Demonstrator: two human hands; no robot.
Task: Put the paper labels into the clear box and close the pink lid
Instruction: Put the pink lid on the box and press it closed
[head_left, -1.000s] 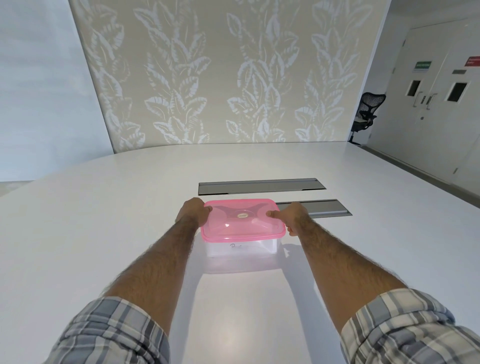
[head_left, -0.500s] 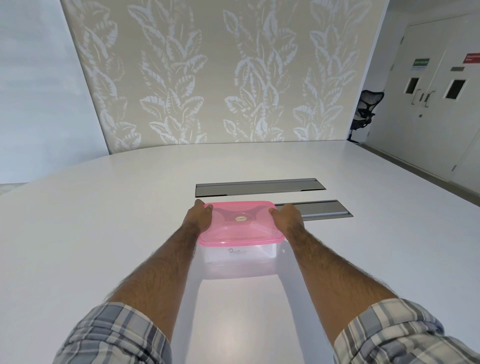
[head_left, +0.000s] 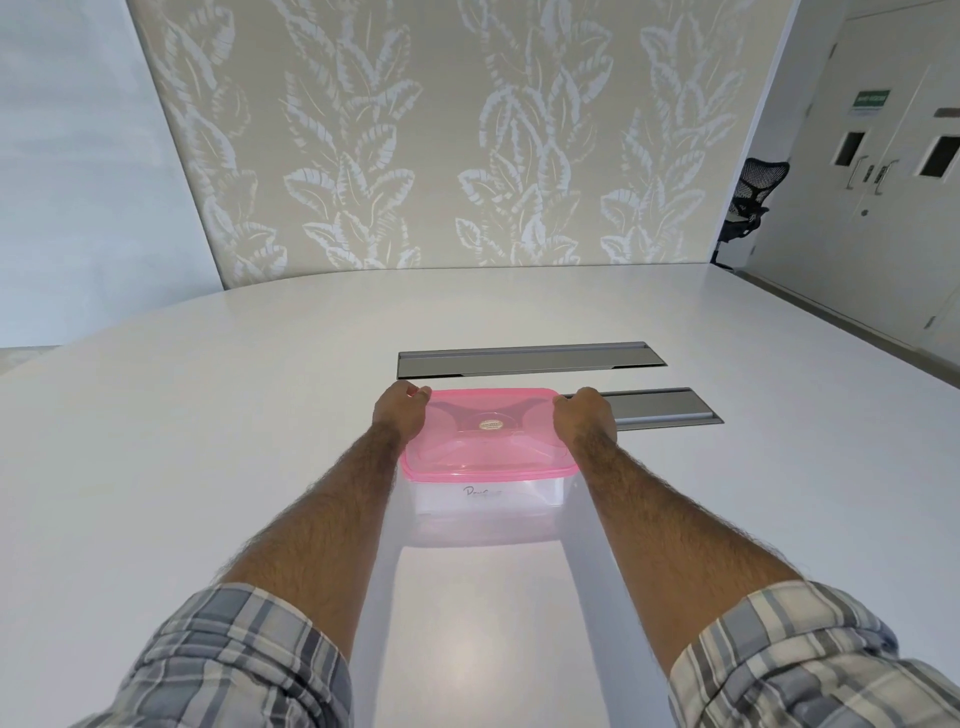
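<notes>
White tabletop (head_left: 208, 441): left hand (head_left: 400, 415), right hand (head_left: 584, 421) shifted to 10 and 2 o'clock corners of pink lid (head_left: 488, 441), fingers curled over rim; clear box (head_left: 488, 496) likely nearly sealed.

Within the last second, the left hand (head_left: 400, 415) was brought in from just outside the far left corner of the pink lid (head_left: 488, 441), and its fingertips were laid over that corner. The right hand (head_left: 586, 422) was shifted toward the far right corner. Its thumb, earlier stretched inward across the lid's top, was drawn back to the rim. Both forearms were pulled closer to the lid's sides, so that its near corners were met by them. More of the checked sleeves (head_left: 234, 660) was brought into view.
</notes>
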